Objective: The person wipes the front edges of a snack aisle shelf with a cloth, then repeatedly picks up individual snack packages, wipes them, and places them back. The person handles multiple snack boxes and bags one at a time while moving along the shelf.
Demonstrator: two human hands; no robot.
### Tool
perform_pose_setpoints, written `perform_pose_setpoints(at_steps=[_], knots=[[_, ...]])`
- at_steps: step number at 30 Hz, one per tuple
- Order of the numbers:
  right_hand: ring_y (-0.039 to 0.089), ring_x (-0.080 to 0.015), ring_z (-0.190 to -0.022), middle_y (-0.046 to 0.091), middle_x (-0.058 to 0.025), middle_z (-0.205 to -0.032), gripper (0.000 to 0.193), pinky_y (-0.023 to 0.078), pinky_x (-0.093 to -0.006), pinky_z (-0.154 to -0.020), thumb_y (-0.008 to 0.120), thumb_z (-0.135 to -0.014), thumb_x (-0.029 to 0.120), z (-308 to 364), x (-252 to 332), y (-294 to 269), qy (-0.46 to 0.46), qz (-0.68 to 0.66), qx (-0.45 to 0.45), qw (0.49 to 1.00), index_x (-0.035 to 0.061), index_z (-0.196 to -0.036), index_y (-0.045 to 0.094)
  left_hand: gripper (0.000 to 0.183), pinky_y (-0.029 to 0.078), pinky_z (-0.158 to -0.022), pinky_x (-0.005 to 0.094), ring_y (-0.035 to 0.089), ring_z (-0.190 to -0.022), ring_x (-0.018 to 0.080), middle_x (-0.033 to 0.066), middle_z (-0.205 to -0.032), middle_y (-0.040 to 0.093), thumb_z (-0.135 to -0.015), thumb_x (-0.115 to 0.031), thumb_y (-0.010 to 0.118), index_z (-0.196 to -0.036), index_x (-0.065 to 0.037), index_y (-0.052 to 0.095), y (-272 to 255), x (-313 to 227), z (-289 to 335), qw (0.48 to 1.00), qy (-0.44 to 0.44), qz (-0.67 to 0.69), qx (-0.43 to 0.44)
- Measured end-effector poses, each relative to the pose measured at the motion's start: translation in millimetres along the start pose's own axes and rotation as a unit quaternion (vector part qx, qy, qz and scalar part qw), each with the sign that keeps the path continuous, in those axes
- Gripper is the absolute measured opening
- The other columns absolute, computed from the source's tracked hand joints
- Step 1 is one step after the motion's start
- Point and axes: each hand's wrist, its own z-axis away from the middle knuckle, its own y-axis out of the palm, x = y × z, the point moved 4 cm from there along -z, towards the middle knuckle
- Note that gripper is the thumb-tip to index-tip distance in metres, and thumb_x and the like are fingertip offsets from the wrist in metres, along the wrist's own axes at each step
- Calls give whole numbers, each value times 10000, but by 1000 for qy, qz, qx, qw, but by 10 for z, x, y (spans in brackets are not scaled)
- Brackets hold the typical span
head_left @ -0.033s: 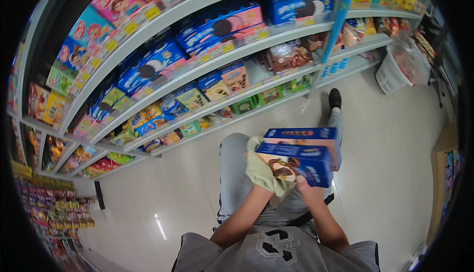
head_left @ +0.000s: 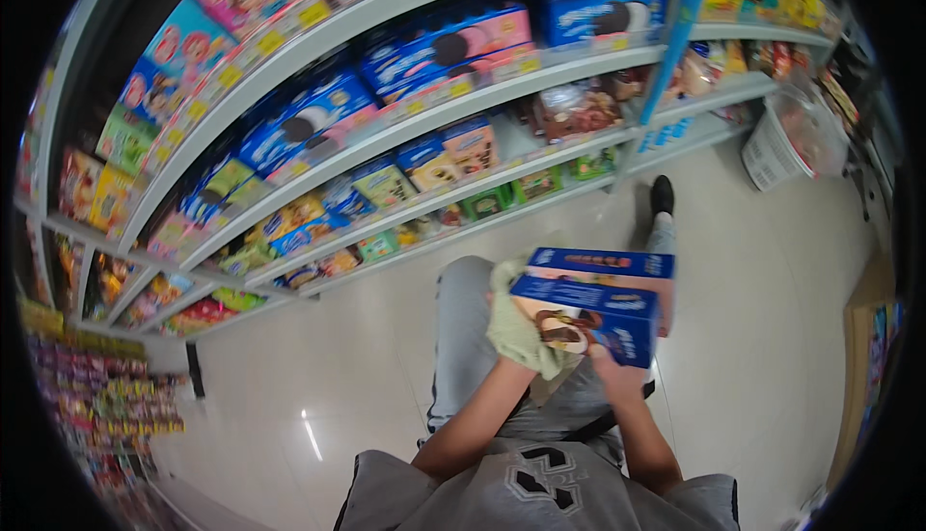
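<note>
Two blue-and-peach snack boxes are held one behind the other over my lap. The nearer box (head_left: 586, 317) pictures chocolate-coated round treats on its front; behind it, the second box (head_left: 603, 263) is mostly covered. My right hand (head_left: 617, 375) grips the nearer box at its lower right edge, thumb on the front. A pale green cloth (head_left: 516, 328) drapes over my left hand (head_left: 526, 362) and presses against the boxes' left ends. The cloth hides most of the fingers there.
Shelves (head_left: 424, 102) packed with biscuit boxes curve across the front and left. A white bucket (head_left: 772, 150) with a plastic bag stands at the far right. An open carton (head_left: 858, 338) sits at the right edge, and hanging snack packs (head_left: 106, 386) fill the lower left.
The whole view has shifted slightly, with the shelves, boxes and hands a little further right in the picture. Both hands keep their hold.
</note>
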Motion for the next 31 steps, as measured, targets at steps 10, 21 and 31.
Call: perform_pose_setpoints(at_steps=[10,21,31], knots=[[474,-214,-1081,450,-137,-1212,859,413,-325,-940,766,-657,152,28,689,-296,-113,120,-56,985,7,-1370,310,537,276,-995,301,353,-1201,193,128,-1307,380,-1001,-359,306,-1387,11,263,-105,-189,282,895,-7,-442,59],[499,-257,-1138,455,-162,-1285,604,437,-368,-942,523,-919,377,-107,350,244,-127,-117,-159,972,-24,-1336,348,654,180,-1103,311,217,-1362,236,158,-1462,249,-994,-462,255,-1403,48,228,-92,97,351,904,-43,-425,30],[516,-255,-1115,485,-157,-1257,601,446,-361,-922,530,-917,379,-103,13,506,-24,-125,-70,989,4,-1343,332,617,328,-1018,316,456,-1141,158,112,-1234,487,-947,-543,356,-1371,-96,325,-29,-286,464,924,156,-339,-86]])
